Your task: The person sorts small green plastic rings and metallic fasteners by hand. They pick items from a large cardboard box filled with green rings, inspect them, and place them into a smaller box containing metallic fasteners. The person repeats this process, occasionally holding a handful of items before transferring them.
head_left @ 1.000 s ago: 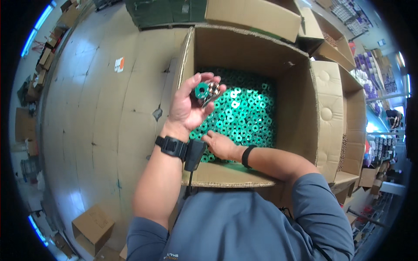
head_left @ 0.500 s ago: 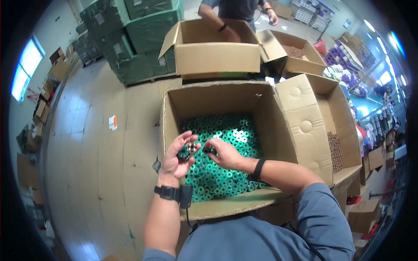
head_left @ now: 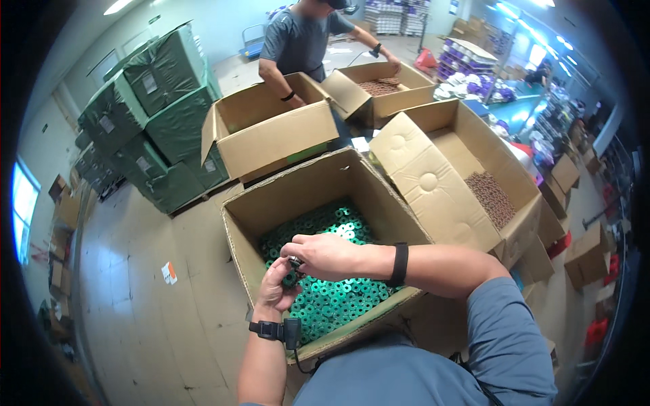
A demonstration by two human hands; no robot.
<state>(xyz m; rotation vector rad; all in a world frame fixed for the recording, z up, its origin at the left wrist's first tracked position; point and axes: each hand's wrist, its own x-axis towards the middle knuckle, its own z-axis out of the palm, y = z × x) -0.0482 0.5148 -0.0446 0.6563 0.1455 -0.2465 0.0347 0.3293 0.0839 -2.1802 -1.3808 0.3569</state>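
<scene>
My left hand (head_left: pixel 276 284) and my right hand (head_left: pixel 323 255) meet over an open cardboard box (head_left: pixel 250 233) filled with several green ring-shaped parts (head_left: pixel 338 301). Both hands pinch the same small dark part (head_left: pixel 295 262) between their fingertips, just above the green rings. My left wrist carries a black band with a small device (head_left: pixel 274 331), and a black band (head_left: pixel 400 264) sits on my right wrist.
A second open box (head_left: pixel 433 183) with brown parts stands right of mine. Another person (head_left: pixel 308 40) works at two more open boxes (head_left: pixel 271 135) behind. Green wrapped stacks (head_left: pixel 156 128) stand at the back left. Bare floor lies on the left.
The view has tilted up from the box to the room. My left hand dropped from a raised palm holding a green ring, and both hands came together on a small part.
</scene>
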